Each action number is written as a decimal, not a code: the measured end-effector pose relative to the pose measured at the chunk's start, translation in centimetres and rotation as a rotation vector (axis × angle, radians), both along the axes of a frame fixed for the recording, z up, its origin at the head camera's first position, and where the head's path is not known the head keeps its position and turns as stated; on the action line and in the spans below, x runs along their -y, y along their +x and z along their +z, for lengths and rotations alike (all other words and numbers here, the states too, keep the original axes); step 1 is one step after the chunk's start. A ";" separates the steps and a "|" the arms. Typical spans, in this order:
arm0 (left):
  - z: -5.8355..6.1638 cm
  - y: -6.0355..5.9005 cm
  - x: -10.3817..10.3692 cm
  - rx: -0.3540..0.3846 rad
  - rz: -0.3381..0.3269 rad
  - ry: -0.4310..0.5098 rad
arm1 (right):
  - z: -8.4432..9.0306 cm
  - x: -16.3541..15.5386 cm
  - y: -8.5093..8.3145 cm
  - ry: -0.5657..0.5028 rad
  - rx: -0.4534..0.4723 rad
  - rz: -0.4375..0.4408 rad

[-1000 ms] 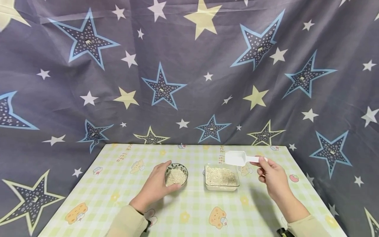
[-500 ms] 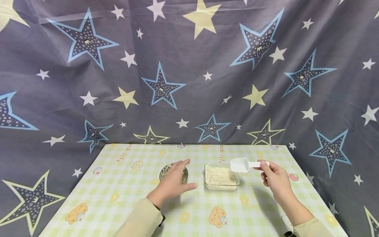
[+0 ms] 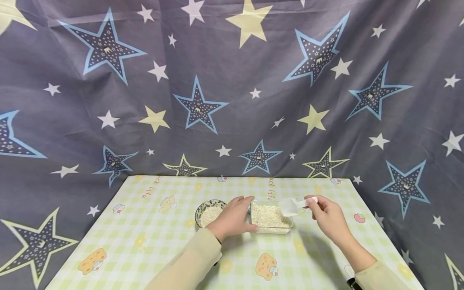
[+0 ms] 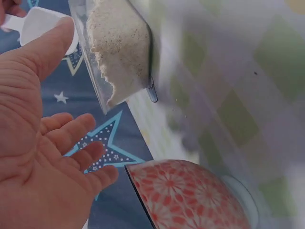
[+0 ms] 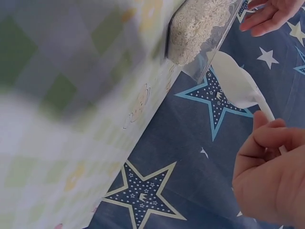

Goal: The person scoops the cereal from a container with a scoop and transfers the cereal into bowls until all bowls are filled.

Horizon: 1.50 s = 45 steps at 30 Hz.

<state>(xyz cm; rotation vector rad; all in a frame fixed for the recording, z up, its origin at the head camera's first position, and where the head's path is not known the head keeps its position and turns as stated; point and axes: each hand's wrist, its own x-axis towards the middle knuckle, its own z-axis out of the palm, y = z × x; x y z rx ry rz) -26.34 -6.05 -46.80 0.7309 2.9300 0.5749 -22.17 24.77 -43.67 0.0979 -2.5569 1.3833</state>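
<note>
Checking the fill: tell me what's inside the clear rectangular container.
The clear container holds pale grain across its floor, and the white scoop dips in at its right edge. The left hand covers its left wall.

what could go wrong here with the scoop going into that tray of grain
1. The clear tray is shallow and nearly full, so the white scoop, held in the right hand, may push grain over the rim onto the tablecloth.
2. The left hand only rests at the tray's left edge, so the tray might slide.
3. The small bowl sits close by that hand's wrist and could get knocked.
</note>
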 end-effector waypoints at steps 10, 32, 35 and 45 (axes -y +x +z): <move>0.2 -0.6 -0.7 0.059 0.005 0.017 | -0.3 1.0 -0.8 0.161 -0.043 0.109; 0.1 -0.9 -0.7 0.070 0.026 0.016 | -2.9 1.7 -1.5 -0.364 0.445 -0.014; 0.1 -0.9 -0.8 0.072 0.027 0.020 | -3.5 1.9 -1.3 -0.416 0.461 -0.035; -0.2 -1.0 -0.8 0.072 0.042 0.024 | -4.5 3.1 -0.5 -0.514 0.472 -0.058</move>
